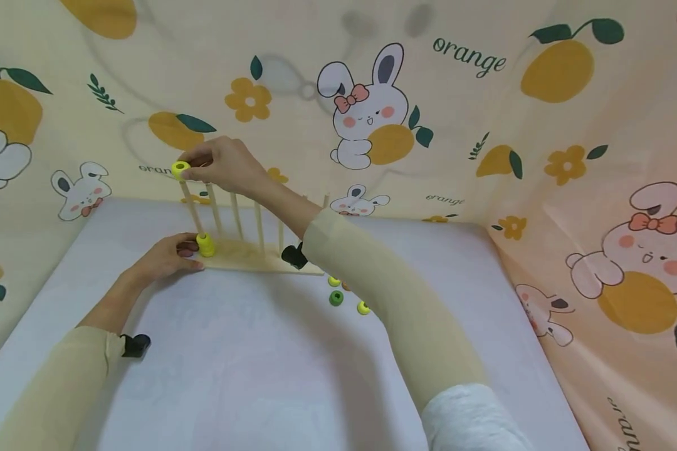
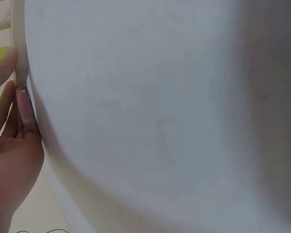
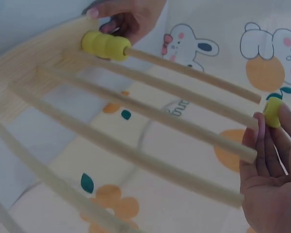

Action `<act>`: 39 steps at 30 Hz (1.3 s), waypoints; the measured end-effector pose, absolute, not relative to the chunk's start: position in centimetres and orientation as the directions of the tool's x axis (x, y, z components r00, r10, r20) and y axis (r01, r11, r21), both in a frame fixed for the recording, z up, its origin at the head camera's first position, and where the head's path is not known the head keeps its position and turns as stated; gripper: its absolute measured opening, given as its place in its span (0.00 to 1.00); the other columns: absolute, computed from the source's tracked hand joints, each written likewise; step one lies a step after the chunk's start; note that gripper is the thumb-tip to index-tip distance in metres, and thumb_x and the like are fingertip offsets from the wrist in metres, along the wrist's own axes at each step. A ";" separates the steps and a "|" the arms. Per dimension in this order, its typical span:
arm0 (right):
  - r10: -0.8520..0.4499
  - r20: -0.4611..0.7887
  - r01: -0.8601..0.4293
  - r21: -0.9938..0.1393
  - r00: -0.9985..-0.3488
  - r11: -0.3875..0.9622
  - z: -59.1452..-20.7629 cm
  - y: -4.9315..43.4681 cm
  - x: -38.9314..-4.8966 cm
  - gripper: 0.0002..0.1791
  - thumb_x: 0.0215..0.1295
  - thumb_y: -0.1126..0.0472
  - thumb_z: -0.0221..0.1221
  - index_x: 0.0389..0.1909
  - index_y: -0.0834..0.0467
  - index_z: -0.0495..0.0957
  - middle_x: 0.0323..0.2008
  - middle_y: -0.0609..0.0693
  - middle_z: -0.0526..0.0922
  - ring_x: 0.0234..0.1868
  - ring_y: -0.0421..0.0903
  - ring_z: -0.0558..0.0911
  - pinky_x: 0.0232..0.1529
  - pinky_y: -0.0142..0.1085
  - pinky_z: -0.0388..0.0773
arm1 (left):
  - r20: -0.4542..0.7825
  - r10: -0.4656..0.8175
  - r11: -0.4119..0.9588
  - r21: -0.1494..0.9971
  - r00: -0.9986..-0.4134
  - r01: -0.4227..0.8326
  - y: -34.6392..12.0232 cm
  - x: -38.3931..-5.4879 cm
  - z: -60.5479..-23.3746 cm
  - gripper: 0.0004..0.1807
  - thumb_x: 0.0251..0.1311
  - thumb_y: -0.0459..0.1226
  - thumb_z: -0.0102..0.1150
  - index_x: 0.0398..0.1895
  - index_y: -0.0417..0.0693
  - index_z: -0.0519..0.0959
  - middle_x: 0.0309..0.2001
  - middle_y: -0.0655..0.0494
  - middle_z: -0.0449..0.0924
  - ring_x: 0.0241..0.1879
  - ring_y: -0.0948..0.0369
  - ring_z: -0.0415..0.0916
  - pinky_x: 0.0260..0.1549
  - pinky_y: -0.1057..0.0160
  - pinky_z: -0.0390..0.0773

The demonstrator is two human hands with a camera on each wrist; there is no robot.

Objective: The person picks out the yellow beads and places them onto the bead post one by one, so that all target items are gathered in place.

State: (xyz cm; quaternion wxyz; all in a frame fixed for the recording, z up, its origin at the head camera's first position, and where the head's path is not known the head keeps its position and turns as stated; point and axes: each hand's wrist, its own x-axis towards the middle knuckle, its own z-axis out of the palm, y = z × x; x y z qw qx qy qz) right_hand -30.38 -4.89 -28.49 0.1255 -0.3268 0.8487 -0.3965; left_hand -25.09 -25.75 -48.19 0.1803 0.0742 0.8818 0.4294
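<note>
My right hand (image 1: 228, 166) pinches a yellow bead (image 1: 176, 172) between thumb and fingers at the top of the leftmost wooden rod (image 1: 192, 210). In the right wrist view this bead (image 3: 273, 114) is just beyond the rod's tip. Several yellow beads (image 3: 104, 45) are stacked at the bottom of that same rod. My left hand (image 1: 163, 258) grips the left end of the wooden base (image 1: 242, 257), thumb on the near side and fingers behind. The left wrist view shows that hand (image 2: 14, 165) at its left edge, holding the base's edge (image 2: 20, 43).
Several bare rods (image 1: 237, 216) stand in a row along the base, partly behind my right forearm. Right of the base lie a green bead (image 1: 336, 302), yellow beads (image 1: 362, 309) and an orange bead (image 1: 346, 287), some partly hidden by the sleeve. Patterned cloth (image 1: 203, 62) rises behind the table.
</note>
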 end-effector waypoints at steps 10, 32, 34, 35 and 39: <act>-0.662 0.048 -0.488 -0.716 -0.748 0.499 -28.9 -5.4 -30.4 0.17 0.64 0.53 0.66 0.53 0.51 0.84 0.43 0.39 0.86 0.44 0.33 0.82 0.42 0.22 0.76 | -0.230 0.295 0.626 0.780 -0.928 0.006 -26.1 -25.4 -48.2 0.44 0.60 0.37 0.69 0.72 0.26 0.56 0.63 0.29 0.66 0.63 0.37 0.65 0.65 0.41 0.65; -0.663 0.003 -0.472 -0.704 -0.749 0.531 -29.2 -5.1 -30.3 0.16 0.66 0.55 0.65 0.52 0.53 0.85 0.45 0.40 0.87 0.44 0.33 0.83 0.43 0.20 0.76 | -0.248 0.277 0.625 0.780 -0.928 -0.022 -26.0 -25.4 -48.4 0.45 0.59 0.37 0.70 0.72 0.26 0.56 0.64 0.28 0.66 0.63 0.37 0.65 0.66 0.41 0.64; -0.660 0.014 -0.466 -0.720 -0.751 0.514 -29.3 -5.0 -30.4 0.15 0.66 0.55 0.65 0.52 0.52 0.85 0.45 0.39 0.87 0.44 0.32 0.82 0.44 0.20 0.76 | -0.244 0.277 0.626 0.780 -0.929 -0.018 -25.9 -25.5 -48.5 0.45 0.59 0.37 0.70 0.71 0.26 0.56 0.63 0.28 0.66 0.63 0.37 0.65 0.66 0.40 0.65; -0.662 0.025 -0.467 -0.728 -0.749 0.501 -29.3 -4.9 -30.4 0.15 0.66 0.55 0.65 0.52 0.52 0.85 0.45 0.39 0.87 0.45 0.32 0.82 0.44 0.20 0.76 | -0.243 0.278 0.625 0.781 -0.929 -0.018 -25.9 -25.5 -48.5 0.44 0.59 0.37 0.70 0.71 0.26 0.56 0.63 0.28 0.66 0.63 0.37 0.65 0.66 0.40 0.64; -0.667 0.057 -0.456 -0.772 -0.743 0.442 -29.3 -4.7 -30.6 0.14 0.66 0.56 0.65 0.51 0.52 0.85 0.44 0.39 0.87 0.45 0.32 0.82 0.45 0.20 0.76 | -0.245 0.271 0.629 0.777 -0.931 -0.021 -25.9 -25.5 -48.5 0.45 0.59 0.37 0.70 0.71 0.25 0.55 0.64 0.28 0.66 0.63 0.36 0.65 0.66 0.40 0.64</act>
